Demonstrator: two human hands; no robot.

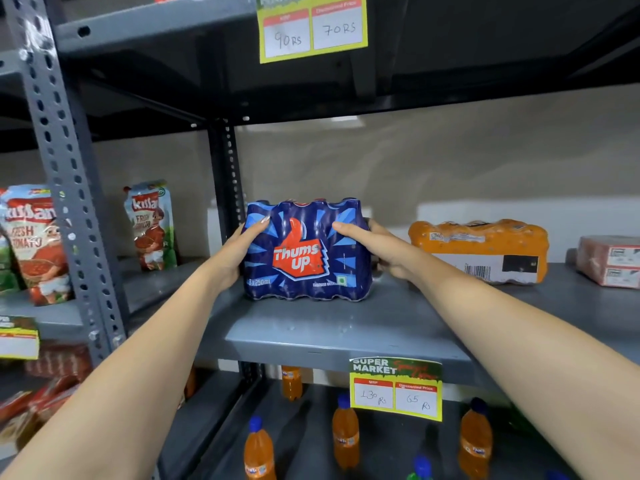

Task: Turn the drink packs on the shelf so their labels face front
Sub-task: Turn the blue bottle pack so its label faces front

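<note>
Your view evenly lit, upper shelf underside (450, 46) dark. Soft glare on grey shelf (311, 323). Wide-angle bending at edges. Slight blur throughout; price tags (395, 389) soft.

three drink packs on the middle shelf (311, 327): one blue pack (306, 251), one orange pack (479, 251), one pinkish pack (609, 259). two ketchup pouches (150, 225). four orange bottles (345, 434) below. two hands. three price tags (396, 389).
</note>
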